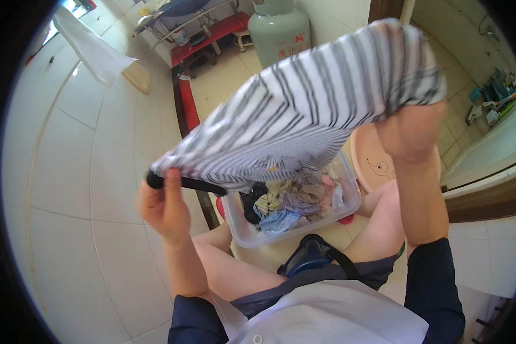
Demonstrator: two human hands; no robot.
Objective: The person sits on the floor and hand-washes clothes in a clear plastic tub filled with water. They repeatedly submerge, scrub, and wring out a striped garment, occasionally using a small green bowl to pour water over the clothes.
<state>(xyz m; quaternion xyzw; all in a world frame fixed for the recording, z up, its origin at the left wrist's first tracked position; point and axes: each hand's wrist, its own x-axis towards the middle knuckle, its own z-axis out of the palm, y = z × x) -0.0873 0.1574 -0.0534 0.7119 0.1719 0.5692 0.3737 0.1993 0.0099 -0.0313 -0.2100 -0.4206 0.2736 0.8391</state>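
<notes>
A white garment with grey and black stripes (309, 94) is stretched up between my hands, above a clear plastic tub (241, 238). My left hand (165, 206) pinches its black-trimmed edge (202, 185) between thumb and fingers. On the other side, my right hand (415, 129) reaches into or under the cloth, which covers its fingers; motion blurs this end. Inside the tub lies a heap of crumpled clothes, among them a light blue cloth (279, 220), a yellow striped cloth (267, 203) and dark fabric (250, 208). The garment hides the tub's far part.
The tub stands on the floor between my legs. Behind its right side is a pink basin (372, 148) with an elephant drawing. Beyond are a gas cylinder (275, 32) and a red shelf (217, 34). A tiled wall (69, 172) rises at left; a white cloth (96, 51) hangs there.
</notes>
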